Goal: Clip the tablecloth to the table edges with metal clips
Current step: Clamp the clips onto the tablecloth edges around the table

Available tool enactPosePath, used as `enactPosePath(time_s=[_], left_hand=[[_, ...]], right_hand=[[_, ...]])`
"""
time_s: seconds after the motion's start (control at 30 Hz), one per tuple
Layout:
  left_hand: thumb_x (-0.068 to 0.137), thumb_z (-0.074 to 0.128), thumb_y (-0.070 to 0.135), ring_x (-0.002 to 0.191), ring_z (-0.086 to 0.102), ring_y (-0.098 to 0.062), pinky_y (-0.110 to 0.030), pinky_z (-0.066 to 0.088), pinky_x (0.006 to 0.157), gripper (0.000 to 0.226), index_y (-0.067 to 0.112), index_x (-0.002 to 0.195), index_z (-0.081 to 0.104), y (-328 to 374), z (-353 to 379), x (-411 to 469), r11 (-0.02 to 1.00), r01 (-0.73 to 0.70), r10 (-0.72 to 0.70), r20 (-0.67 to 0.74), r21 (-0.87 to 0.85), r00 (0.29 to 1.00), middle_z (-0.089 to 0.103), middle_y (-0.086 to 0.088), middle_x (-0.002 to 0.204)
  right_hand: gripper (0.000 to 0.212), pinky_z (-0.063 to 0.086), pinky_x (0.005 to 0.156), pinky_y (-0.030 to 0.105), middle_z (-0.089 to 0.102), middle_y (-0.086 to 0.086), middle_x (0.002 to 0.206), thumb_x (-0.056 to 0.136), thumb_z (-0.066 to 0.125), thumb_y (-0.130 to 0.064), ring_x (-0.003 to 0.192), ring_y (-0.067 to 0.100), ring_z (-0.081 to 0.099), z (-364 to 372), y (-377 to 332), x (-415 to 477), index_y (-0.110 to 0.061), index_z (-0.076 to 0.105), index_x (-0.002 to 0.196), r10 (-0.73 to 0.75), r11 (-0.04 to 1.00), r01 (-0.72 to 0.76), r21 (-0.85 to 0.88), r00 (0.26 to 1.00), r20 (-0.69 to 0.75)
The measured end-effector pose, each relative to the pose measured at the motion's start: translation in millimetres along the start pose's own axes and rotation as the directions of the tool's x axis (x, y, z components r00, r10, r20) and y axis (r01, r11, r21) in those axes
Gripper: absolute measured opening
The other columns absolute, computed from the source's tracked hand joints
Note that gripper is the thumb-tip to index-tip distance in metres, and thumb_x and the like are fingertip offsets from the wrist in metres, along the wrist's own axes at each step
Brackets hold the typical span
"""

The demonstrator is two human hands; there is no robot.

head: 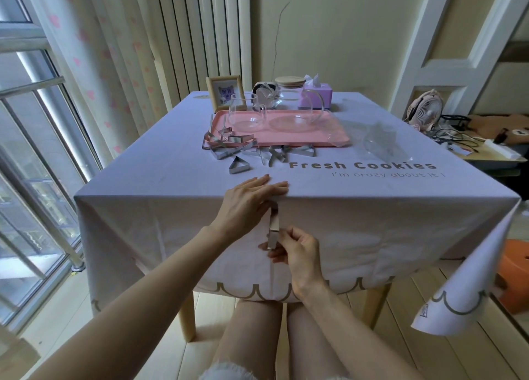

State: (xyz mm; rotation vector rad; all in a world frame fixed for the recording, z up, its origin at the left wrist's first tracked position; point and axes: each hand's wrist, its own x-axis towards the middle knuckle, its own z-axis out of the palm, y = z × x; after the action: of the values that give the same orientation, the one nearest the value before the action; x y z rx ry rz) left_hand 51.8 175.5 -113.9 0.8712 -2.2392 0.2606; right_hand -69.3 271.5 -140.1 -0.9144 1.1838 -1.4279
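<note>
Right grip [297, 250]: pinches clip [274, 225]. Left grip [252, 199], above: flat, pressing cloth [171, 164]. Risk: clip springs loose, cloth bunches underneath.

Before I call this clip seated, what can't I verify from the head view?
- Head view: whether the metal clip grips the table edge; left hand and tablecloth cover its top.
- Head view: how many spare clips; they overlap by the pink tray.
- Head view: far edge; tissue box and jar hide it.
</note>
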Motion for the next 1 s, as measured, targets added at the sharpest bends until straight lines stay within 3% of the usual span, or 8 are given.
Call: enactPosePath(time_s=[0.17,0.33,0.43,0.57,0.63,0.73,0.83,1.0], left_hand=[[0.079,0.071,0.009,0.120,0.055,-0.024,-0.036,0.048,0.091,0.038,0.020,0.115,0.066,-0.8,-3.0,0.3,1.000,-0.004,0.005,0.051,-0.011,0.999,0.063,0.006,0.123],[0.079,0.071,0.014,0.117,0.057,-0.024,-0.038,0.055,0.077,0.036,0.021,0.114,0.065,1.9,-8.5,1.6,0.998,0.060,-0.058,0.056,-0.022,0.997,0.064,0.001,0.121],[0.078,0.073,0.019,0.121,0.054,-0.022,-0.036,0.052,0.084,0.040,0.020,0.116,0.062,0.3,-9.4,-0.3,1.000,0.024,-0.022,0.097,-0.018,0.995,0.061,0.004,0.126],[0.080,0.070,0.023,0.126,0.050,-0.021,-0.027,0.037,0.097,0.043,0.016,0.121,0.059,-4.1,-9.0,-0.5,1.000,-0.020,0.023,0.139,-0.022,0.990,0.056,0.003,0.132],[0.083,0.067,0.022,0.123,0.052,-0.021,-0.031,0.041,0.098,0.040,0.013,0.121,0.059,-4.8,-8.1,-1.0,0.999,-0.013,0.019,0.123,-0.051,0.992,0.057,0.000,0.132],[0.085,0.065,0.024,0.111,0.060,-0.022,-0.031,0.051,0.079,0.040,0.012,0.122,0.055,-3.5,-8.3,-1.4,0.997,0.014,-0.008,0.081,-0.078,0.997,0.059,-0.002,0.129],[0.088,0.063,0.018,0.105,0.060,-0.020,-0.025,0.049,0.069,0.029,0.012,0.116,0.060,-5.0,-6.7,-1.6,0.998,-0.045,0.047,0.046,-0.052,0.998,0.059,-0.002,0.124],[0.087,0.062,0.014,0.108,0.062,-0.019,-0.033,0.055,0.082,0.024,0.010,0.111,0.065,-9.2,0.6,-3.6,0.994,-0.099,0.099,0.002,-0.054,0.995,0.065,-0.003,0.112]], right_hand=[[0.015,0.049,0.052,0.020,0.068,0.013,0.069,0.092,0.053,-0.005,0.059,0.014,0.064,2.3,0.8,1.9,-0.004,0.064,0.082,-0.118,0.992,0.118,0.046,0.993,-0.007],[0.012,0.045,0.048,0.019,0.067,0.011,0.068,0.092,0.055,-0.004,0.054,0.009,0.059,2.8,3.4,2.8,-0.004,0.063,0.083,-0.183,0.983,0.183,-0.028,0.983,0.004],[0.014,0.045,0.046,0.020,0.067,0.006,0.065,0.093,0.053,-0.005,0.051,0.013,0.058,2.2,4.2,2.2,-0.006,0.062,0.083,-0.191,0.981,0.192,-0.024,0.981,0.013],[0.012,0.048,0.046,0.022,0.066,0.012,0.070,0.094,0.051,-0.002,0.049,0.016,0.058,-2.5,-4.8,14.7,-0.002,0.063,0.089,-0.183,0.983,0.183,-0.020,0.983,0.015],[0.014,0.049,0.047,0.022,0.065,0.012,0.071,0.093,0.051,0.000,0.050,0.016,0.059,-5.4,-6.1,19.5,-0.003,0.064,0.089,-0.153,0.988,0.154,-0.031,0.988,0.035],[0.015,0.047,0.046,0.021,0.065,0.011,0.068,0.093,0.052,-0.002,0.048,0.014,0.057,-6.7,-5.3,23.0,-0.004,0.063,0.083,-0.141,0.990,0.141,-0.009,0.990,0.006],[0.015,0.044,0.044,0.020,0.064,0.011,0.066,0.092,0.053,-0.003,0.046,0.012,0.055,-5.4,-5.1,27.0,-0.004,0.062,0.080,-0.139,0.990,0.139,0.009,0.990,-0.037],[0.020,0.036,0.042,0.016,0.057,0.007,0.057,0.089,0.059,-0.004,0.041,0.007,0.044,-0.4,-0.8,29.0,-0.008,0.061,0.069,-0.123,0.992,0.125,0.024,0.989,-0.079]])
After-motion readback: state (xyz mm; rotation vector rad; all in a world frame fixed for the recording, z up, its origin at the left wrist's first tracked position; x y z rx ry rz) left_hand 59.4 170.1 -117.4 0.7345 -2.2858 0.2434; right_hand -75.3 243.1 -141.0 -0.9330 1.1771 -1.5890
